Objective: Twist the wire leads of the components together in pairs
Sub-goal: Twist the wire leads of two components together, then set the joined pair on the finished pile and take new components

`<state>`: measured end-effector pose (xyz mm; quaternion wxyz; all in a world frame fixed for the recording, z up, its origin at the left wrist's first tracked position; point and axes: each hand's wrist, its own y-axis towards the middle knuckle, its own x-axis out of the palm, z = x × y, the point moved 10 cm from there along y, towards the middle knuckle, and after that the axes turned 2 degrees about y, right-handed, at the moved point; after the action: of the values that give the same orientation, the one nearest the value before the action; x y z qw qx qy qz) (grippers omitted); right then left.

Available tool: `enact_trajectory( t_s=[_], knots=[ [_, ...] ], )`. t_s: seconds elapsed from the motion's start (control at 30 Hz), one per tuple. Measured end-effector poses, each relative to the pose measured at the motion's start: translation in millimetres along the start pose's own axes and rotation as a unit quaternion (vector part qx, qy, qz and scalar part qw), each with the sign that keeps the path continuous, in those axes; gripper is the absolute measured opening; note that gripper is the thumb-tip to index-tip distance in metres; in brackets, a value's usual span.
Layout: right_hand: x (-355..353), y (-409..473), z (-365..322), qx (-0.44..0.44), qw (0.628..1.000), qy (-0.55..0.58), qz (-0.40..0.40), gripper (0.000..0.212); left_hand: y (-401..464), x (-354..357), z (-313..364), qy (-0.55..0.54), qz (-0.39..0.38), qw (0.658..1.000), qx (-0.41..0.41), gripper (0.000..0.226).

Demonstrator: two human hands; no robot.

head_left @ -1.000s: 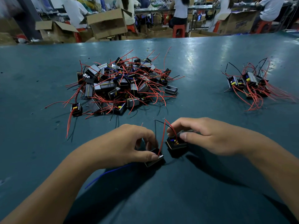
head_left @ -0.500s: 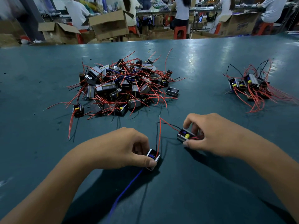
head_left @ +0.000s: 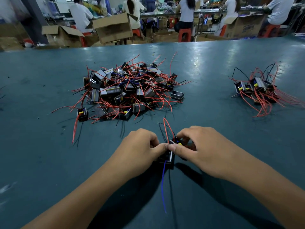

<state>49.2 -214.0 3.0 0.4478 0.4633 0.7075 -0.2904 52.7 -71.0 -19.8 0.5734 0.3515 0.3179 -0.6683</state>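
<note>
Hands pinching boxy black components, thin red leads

My left hand and right hand are bare, forearms uncovered, no sleeves, rings or watch showing.

A tangled heap of black components with red wires blocks centre frame; a smaller red-wired cluster sits right; bare teal counter lies between.
</note>
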Motion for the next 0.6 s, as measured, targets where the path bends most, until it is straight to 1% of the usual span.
enact_trajectory(
  t_s=[0.1, 0.17, 0.2, 0.27, 0.33, 0.4, 0.47, 0.53, 0.6],
  knots=[
    [1.1, -5.0, -5.5, 0.023, 0.999, -0.040, 0.016, 0.078, -0.2, 3.2, 0.2, -0.039, -0.010, 0.999, -0.010, 0.038],
    [3.8, -5.9, -8.4, 0.033, 0.996, -0.079, 0.019, 0.085, 0.1, 8.5, 2.3, -0.097, -0.041, 0.994, -0.011, 0.037],
    [5.1, -6.0, -8.9, 0.035, 0.995, -0.088, 0.017, 0.083, -0.3, 11.6, 3.9, -0.135, -0.062, 0.989, -0.011, 0.035],
    [5.6, -6.3, -8.2, 0.037, 0.996, -0.077, 0.005, 0.069, -2.1, 15.0, 6.7, -0.200, -0.097, 0.975, -0.008, 0.031],
    [5.0, -6.4, -6.7, 0.034, 0.998, -0.052, -0.014, 0.056, -3.9, 13.9, 8.6, -0.230, -0.110, 0.967, -0.006, 0.027],
    [3.2, -6.8, -3.8, 0.040, 0.998, -0.035, -0.031, 0.051, -2.8, 5.6, 8.4, -0.209, -0.087, 0.974, 0.005, 0.023],
    [3.2, -8.6, -3.5, 0.041, 0.998, -0.038, -0.039, 0.053, 0.5, -7.5, 6.7, -0.165, -0.035, 0.985, 0.024, 0.020],
    [7.3, -11.9, -8.3, 0.027, 0.996, -0.075, -0.045, 0.057, 2.4, -19.7, 7.4, -0.129, 0.015, 0.991, 0.044, 0.019],
    [12.5, -13.8, -15.9, 0.008, 0.993, -0.112, -0.039, 0.057, 2.9, -29.9, 7.7, -0.112, 0.060, 0.990, 0.057, 0.022]
  ],
)
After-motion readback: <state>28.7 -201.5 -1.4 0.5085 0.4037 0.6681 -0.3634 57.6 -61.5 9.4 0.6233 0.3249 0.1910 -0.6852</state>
